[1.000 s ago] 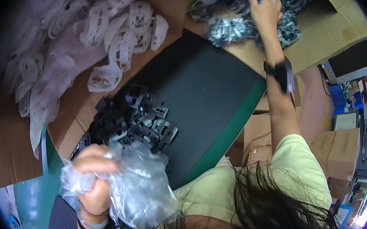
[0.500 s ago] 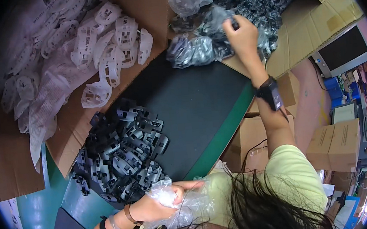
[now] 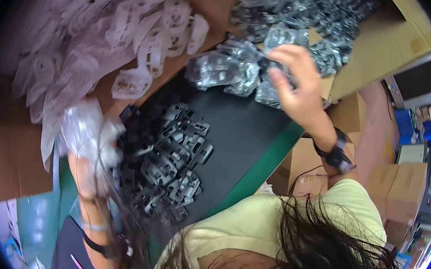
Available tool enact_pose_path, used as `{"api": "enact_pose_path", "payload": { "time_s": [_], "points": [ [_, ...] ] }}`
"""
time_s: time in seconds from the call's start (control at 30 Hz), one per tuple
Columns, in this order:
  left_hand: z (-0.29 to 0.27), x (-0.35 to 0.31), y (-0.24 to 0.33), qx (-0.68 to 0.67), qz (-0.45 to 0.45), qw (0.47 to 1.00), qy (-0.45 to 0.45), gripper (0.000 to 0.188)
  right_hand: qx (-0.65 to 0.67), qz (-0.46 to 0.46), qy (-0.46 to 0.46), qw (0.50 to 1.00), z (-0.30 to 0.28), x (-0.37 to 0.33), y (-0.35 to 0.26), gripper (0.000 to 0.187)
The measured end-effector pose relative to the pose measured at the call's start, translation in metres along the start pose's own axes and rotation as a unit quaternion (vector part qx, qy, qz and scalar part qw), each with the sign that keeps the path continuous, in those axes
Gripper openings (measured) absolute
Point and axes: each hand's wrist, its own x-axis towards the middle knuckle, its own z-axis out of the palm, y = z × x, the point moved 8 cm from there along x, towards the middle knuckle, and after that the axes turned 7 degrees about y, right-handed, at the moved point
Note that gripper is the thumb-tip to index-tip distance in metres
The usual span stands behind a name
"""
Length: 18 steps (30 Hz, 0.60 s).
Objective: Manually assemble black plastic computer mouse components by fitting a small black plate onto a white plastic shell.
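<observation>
Raised at the left, my left hand [image 3: 94, 174] is closed on a crumpled bunch of clear plastic bags [image 3: 82, 127]; motion smears both. Below and beside it lies a heap of black and grey moulded plastic parts [image 3: 169, 162] on the black mat. My right hand [image 3: 300, 86] reaches forward, thumb and fingers apart, at the edge of a pile of bagged dark parts [image 3: 225, 71] by the mat's far end. Its fingertips are close to a bagged piece; whether they touch it is hard to tell.
Translucent white moulded parts [image 3: 153, 55] fill a cardboard box at the far left. Another open carton [image 3: 393, 39] at the far right holds more bagged dark parts [image 3: 312, 8]. The black mat [image 3: 236, 132] has a green edge. Cartons [image 3: 394, 187] and a monitor [image 3: 420, 78] stand to the right.
My left hand has swung from my chest out to the left with the clear bags. My right hand has come nearer from the carton, its fingers opening, and more bagged parts lie at the mat's far end.
</observation>
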Motion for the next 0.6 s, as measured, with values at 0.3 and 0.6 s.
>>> {"api": "enact_pose_path", "payload": {
  "time_s": [0.3, 0.6],
  "points": [
    [-0.011, 0.021, -0.010, 0.002, -0.013, 1.000, 0.009, 0.027, -0.056, 0.023, -0.280, 0.958, 0.102, 0.014, -0.002, 0.049],
    [0.050, -0.005, 0.023, 0.145, 0.150, 0.973, -0.096, 0.034, 0.349, 0.174, -0.068, 0.918, 0.046, 0.052, -0.035, 0.046]
  ]
}}
